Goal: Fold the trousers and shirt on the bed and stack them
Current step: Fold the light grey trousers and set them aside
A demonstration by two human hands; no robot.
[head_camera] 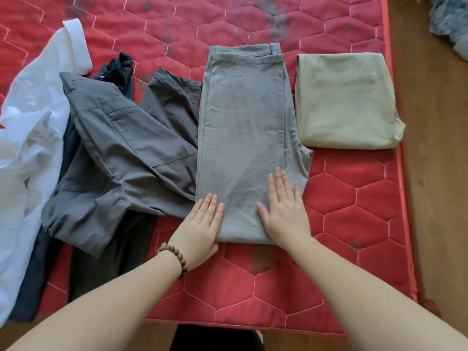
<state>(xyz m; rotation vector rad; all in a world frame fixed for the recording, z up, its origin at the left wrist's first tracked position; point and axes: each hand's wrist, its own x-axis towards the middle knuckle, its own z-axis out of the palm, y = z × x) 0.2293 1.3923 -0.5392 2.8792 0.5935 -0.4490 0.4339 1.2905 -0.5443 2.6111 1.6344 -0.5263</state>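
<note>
While the red quilted bed (pixel 354 198) carries the whole job, we are midway through the trouser fold. A white shirt (pixel 27 122) sprawls unfolded at the far left, partly under crumpled dark grey trousers (pixel 121 153) that overlie darker clothing; neither has been dealt with yet. Centre stage lie the light grey trousers (pixel 243 127), folded lengthwise into a long panel with the waistband at the far end and the near edge in front of us. Just beside them on the right, apart from the panel's main body, sits a folded olive garment (pixel 344 102), square and finished, the likely base of the stack. We judge the step in hand to be smoothing the panel; the next move calls for taking the near edge and carrying it toward the waistband. Our left hand (pixel 202 224), a bead bracelet (pixel 174 259) at its wrist, lies flat at the panel's near left corner. Our right hand (pixel 283 206) presses flat, fingers spread, on the near right part. Neither grip is clenched; both palms are released, pressing cloth.
</note>
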